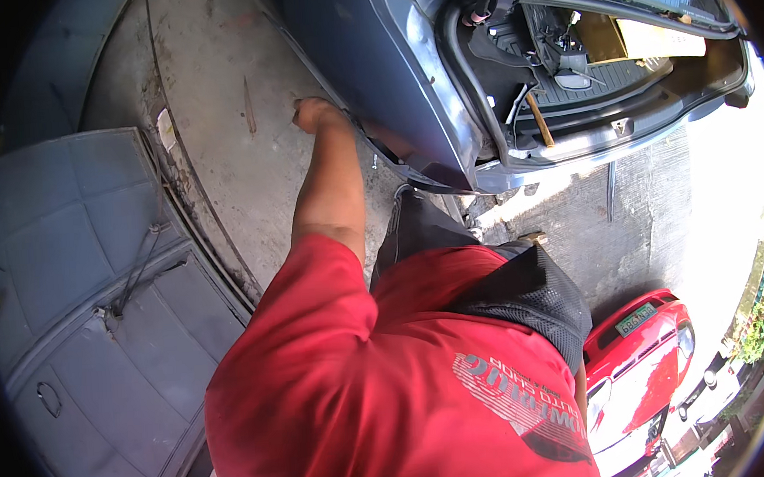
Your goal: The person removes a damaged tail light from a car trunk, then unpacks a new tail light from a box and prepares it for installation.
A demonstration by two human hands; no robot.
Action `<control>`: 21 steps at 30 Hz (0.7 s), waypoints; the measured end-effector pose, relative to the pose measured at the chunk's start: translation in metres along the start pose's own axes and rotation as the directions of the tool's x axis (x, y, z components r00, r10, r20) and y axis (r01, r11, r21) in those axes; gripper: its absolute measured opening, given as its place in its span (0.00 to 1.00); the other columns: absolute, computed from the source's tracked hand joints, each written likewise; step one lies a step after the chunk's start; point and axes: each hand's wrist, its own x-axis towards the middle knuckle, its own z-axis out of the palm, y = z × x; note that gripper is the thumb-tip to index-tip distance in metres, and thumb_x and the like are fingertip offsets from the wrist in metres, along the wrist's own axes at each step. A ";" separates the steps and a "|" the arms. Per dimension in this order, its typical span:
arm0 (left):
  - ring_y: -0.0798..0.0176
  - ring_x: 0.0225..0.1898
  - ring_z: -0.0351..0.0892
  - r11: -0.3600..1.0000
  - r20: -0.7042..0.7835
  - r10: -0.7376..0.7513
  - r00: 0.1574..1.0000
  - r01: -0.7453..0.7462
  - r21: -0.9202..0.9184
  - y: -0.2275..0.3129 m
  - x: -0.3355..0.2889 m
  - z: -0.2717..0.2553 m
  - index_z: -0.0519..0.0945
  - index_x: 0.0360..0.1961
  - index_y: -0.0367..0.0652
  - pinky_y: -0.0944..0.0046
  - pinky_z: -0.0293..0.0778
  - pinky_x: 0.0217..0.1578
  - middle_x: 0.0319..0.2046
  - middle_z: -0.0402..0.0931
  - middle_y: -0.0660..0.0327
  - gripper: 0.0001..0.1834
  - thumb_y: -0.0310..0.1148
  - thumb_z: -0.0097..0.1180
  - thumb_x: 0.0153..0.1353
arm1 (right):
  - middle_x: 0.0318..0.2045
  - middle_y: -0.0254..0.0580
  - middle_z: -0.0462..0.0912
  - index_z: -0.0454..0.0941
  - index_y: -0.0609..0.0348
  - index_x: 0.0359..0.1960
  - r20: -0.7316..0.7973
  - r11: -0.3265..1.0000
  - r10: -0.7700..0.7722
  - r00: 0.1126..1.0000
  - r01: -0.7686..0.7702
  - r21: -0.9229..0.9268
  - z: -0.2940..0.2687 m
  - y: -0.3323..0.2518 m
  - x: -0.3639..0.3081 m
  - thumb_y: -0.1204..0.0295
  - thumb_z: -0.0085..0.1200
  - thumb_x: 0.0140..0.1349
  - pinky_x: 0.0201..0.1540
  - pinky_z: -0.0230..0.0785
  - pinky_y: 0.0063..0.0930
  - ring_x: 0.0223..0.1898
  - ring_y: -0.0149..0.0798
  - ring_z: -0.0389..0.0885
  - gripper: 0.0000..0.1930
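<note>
Reaching forward beside the dark blue car (326,32), my left hand (309,113) is closed, its fingers curled in. Whatever it may hold is too small to make out. The forearm passes close to the lower edge of the car's rear side, and I cannot tell if it touches. My right hand is out of sight; only a sliver of arm (581,388) shows past my red shirt. A small metal piece (375,162) lies on the concrete near the car.
In the car's open rear lie a wooden-handled tool (539,119), a cardboard box (601,37) and black trim parts (563,57). To the left stands a grey metal gate (98,317). A red car (638,354) is parked at lower right. A thin dark strip (612,191) shows against the concrete.
</note>
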 end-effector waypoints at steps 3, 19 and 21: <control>0.45 0.68 0.80 0.982 0.015 0.117 0.993 -0.113 -0.153 -0.006 0.025 -0.002 0.80 0.64 0.40 0.45 0.76 0.68 0.67 0.79 0.46 0.27 0.50 0.48 0.78 | 0.31 0.52 0.90 0.88 0.66 0.43 -0.020 0.972 -0.088 0.996 0.091 0.215 -0.018 -0.023 0.038 0.69 0.68 0.58 0.41 0.81 0.45 0.36 0.46 0.92 0.15; 0.44 0.69 0.77 0.942 0.910 0.238 0.339 0.149 -0.302 -0.058 -0.076 -0.161 0.69 0.77 0.33 0.45 0.74 0.70 0.71 0.74 0.49 0.33 0.48 0.43 0.83 | 0.59 0.65 0.81 0.72 0.60 0.67 -0.051 0.656 -0.714 0.698 0.643 -0.395 -0.226 -0.272 0.423 0.76 0.53 0.66 0.64 0.76 0.53 0.64 0.67 0.80 0.26; 0.44 0.69 0.77 0.961 0.916 0.249 0.315 0.039 -0.275 -0.048 -0.081 -0.176 0.69 0.77 0.34 0.45 0.74 0.70 0.72 0.74 0.50 0.32 0.47 0.43 0.83 | 0.63 0.59 0.79 0.72 0.62 0.65 -0.006 0.651 -0.581 0.814 0.460 -0.604 -0.231 -0.329 0.460 0.75 0.58 0.65 0.66 0.76 0.53 0.66 0.64 0.78 0.26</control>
